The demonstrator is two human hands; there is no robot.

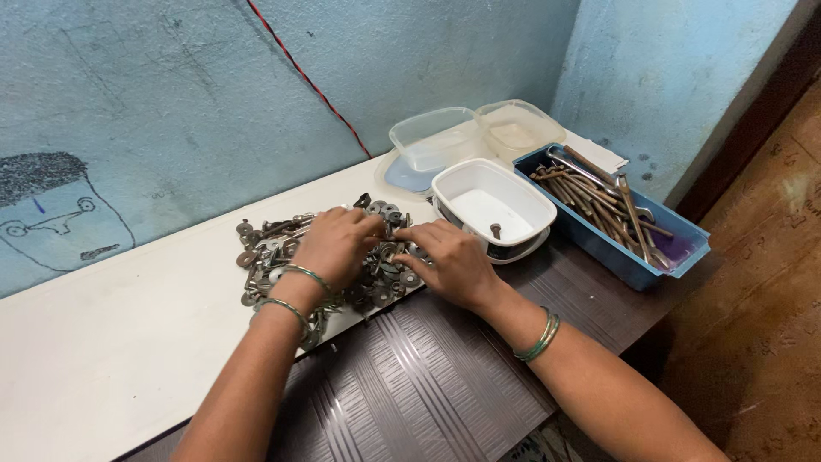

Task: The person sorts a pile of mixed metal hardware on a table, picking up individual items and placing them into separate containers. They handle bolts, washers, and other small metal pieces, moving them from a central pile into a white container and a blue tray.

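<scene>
Both hands are down in a heap of grey and rusty metal washers, nuts and short bolts point(342, 257) spread loose on the white board that covers the back of the surface point(111, 351); spread flat like this, single pieces can be told apart and picked over. The left hand point(335, 245) lies palm down on the middle of the heap, its fingers point(368, 224) curled over the pieces; whether they pinch one cannot be told, since the back of the hand hides the tips. The right hand point(449, 261) reaches in from the right edge of the heap, its fingers point(409, 235) drawn together toward the left fingertips, seemingly nipping a small piece, though the piece itself is too small to make out. Just beyond the right fingers stands a white rectangular plastic tub point(523, 198), close enough to drop things into without shifting the arm; it holds one small dark bolt point(495, 230) on its floor and looks otherwise bare. Farther right of the fingers a blue rectangular plastic tray point(680, 244) carries a bundle of long rusty bolts and rods point(599, 201) laid lengthwise. Behind the white tub, against the pale blue wall point(171, 94), sit two clear plastic containers point(436, 137), apparently empty, well apart from both hands. Nearer the person the surface shows dark ribbed laminate point(428, 376).
</scene>
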